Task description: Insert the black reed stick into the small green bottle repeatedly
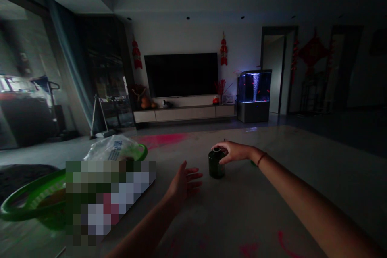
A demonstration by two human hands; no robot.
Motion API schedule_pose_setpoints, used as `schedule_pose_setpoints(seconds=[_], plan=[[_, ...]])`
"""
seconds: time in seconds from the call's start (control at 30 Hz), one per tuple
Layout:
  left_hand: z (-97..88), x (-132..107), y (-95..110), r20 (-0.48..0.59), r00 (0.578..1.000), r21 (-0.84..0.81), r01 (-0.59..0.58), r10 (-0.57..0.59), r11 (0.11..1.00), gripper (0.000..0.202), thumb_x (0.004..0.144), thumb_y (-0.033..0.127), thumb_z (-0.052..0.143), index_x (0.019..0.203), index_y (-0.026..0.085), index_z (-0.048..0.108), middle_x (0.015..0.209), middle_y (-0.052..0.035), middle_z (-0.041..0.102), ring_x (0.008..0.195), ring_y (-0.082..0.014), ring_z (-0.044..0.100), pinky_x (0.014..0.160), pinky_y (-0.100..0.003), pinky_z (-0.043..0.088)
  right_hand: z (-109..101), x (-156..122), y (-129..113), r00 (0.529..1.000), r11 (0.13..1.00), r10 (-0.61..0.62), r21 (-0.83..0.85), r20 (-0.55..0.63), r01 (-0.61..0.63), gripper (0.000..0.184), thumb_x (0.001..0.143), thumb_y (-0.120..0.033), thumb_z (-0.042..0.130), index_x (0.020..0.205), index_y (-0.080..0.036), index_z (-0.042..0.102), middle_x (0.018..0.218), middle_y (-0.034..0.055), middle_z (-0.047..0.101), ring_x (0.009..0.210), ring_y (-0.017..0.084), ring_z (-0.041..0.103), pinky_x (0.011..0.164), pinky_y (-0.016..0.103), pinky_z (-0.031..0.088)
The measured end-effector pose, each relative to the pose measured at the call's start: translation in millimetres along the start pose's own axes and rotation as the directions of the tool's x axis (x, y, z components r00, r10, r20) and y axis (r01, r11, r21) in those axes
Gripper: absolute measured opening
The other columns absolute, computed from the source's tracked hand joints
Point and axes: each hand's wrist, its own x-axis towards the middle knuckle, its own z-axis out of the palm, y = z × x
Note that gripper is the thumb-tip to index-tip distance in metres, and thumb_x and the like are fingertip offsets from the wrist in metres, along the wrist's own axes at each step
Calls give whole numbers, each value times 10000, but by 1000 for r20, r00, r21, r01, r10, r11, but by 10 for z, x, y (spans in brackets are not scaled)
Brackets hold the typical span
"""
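A small dark green glass bottle (216, 166) with a narrow open mouth stands upright on the table (238, 213). My right hand (234, 151) is closed around its upper right side, thumb in front and fingers behind the neck; the fingertips are partly hidden. To the left of the bottle, my left hand (185, 181) is open, its fingers spread and pointing toward the glass without touching it. A small green thing (254, 163) shows beneath my right wrist, mostly covered.
At the left stand a green plastic basket (33, 213) and a crumpled clear plastic bag (113, 148). A pixelated patch hides whatever lies beside them. Pinkish-red patches mark the tabletop. Across the dim room are a television (181, 75) and a lit fish tank (255, 88).
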Motion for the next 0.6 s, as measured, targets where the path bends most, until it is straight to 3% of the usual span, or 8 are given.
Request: schedule_pose_setpoints(seconds=[0.17, 0.3, 0.4, 0.53, 0.6], plan=[[-1, -6, -9, -2, 1000, 23, -24, 24, 999, 395, 818, 491, 309, 795, 160, 523, 829, -61, 621, 544, -124, 563, 500, -231, 405, -51, -37, 56, 999, 982, 46, 182, 18, -48, 641, 570, -263, 682, 1154, -132, 451, 1197, 125, 477, 1119, 193, 428, 942, 305, 323], [-15, 29, -69, -5, 996, 80, -84, 85, 993, 352, 804, 467, 363, 799, 157, 529, 831, -75, 620, 556, -128, 560, 513, -241, 418, -155, -75, 185, 988, 947, 150, 289, -18, -139, 464, 708, -310, 542, 1139, -156, 461, 1135, 108, 534, 1014, 170, 512, 814, 286, 416], [-4, 49, -112, -9, 983, 164, -180, 184, 970, 270, 790, 401, 427, 824, 152, 527, 843, -75, 607, 569, -118, 548, 521, -233, 418, -185, -30, 367, 937, 953, 297, 118, -183, -279, 334, 727, -259, 488, 1023, -112, 539, 988, 110, 607, 872, 164, 568, 738, 270, 432], [35, 94, -115, -23, 959, 284, -266, 284, 921, 205, 742, 310, 514, 875, 153, 509, 926, -89, 586, 732, -145, 561, 568, -221, 416, -117, 82, 567, 917, 941, 256, -136, -307, -308, 218, 695, -195, 482, 849, -112, 612, 858, 77, 641, 785, 156, 578, 683, 231, 424], [52, 154, -100, -10, 953, 341, -281, 303, 897, 294, 692, 302, 578, 931, 154, 490, 994, -109, 567, 848, -182, 553, 619, -237, 419, -67, 124, 602, 921, 925, 227, -227, -316, -306, 207, 694, -188, 473, 821, -119, 622, 814, 66, 645, 739, 152, 577, 649, 222, 418]])
